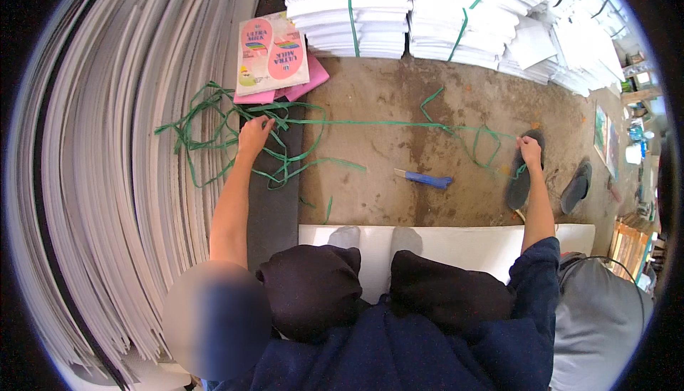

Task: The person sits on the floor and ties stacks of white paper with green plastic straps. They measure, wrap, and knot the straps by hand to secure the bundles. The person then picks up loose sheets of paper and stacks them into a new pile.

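A green plastic strapping cord (pixel 370 122) runs taut across the floor between my two hands. My left hand (pixel 255 134) is closed on it at the left, beside a loose tangle of the same cord (pixel 206 131). Far to the right, my right hand (pixel 529 150) pinches the other end of the stretch, above a dark sandal (pixel 519 186). A short tail of cord hangs below the right hand. On the floor between my arms lies a blue-handled knife (pixel 427 179) with a short pale blade. Short cord scraps (pixel 430 102) lie around it.
Tall grey-white stacks of sheets (pixel 128 163) stand along the left. Bundles of white paper (pixel 363 17) tied with green cord line the back. A printed pink-and-white carton sheet (pixel 271 56) rests before them. A second sandal (pixel 576 188) and a grey bag (pixel 598 320) are at the right.
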### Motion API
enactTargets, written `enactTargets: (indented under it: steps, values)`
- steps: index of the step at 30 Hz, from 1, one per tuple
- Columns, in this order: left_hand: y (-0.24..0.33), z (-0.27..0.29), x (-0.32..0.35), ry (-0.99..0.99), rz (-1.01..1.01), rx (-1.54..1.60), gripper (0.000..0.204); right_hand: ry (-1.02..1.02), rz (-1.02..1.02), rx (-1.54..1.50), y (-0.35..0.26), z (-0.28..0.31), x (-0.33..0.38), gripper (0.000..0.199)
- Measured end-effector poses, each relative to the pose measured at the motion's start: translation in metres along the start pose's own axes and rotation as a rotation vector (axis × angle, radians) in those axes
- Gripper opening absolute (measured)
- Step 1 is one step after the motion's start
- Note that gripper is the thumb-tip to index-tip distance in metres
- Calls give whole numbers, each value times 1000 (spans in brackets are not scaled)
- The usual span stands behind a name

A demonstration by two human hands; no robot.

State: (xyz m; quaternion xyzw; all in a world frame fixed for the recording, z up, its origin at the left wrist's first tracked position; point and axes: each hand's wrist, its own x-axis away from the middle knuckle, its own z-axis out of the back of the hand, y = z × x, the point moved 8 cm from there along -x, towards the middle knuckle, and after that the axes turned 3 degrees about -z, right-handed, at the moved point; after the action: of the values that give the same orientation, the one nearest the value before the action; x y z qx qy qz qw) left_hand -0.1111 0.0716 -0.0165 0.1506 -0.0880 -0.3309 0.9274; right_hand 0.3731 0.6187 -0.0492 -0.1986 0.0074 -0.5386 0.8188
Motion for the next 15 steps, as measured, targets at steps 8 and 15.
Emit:
enactTargets:
  steps: [8, 15]
  values:
    - [73, -24, -19, 263, -224, -330, 50, 1, 44, -6, 27, -52, -13, 31]
    - [278, -80, -17, -51, -806, 489, 44, -585, 448, -323, -191, -62, 75, 24]
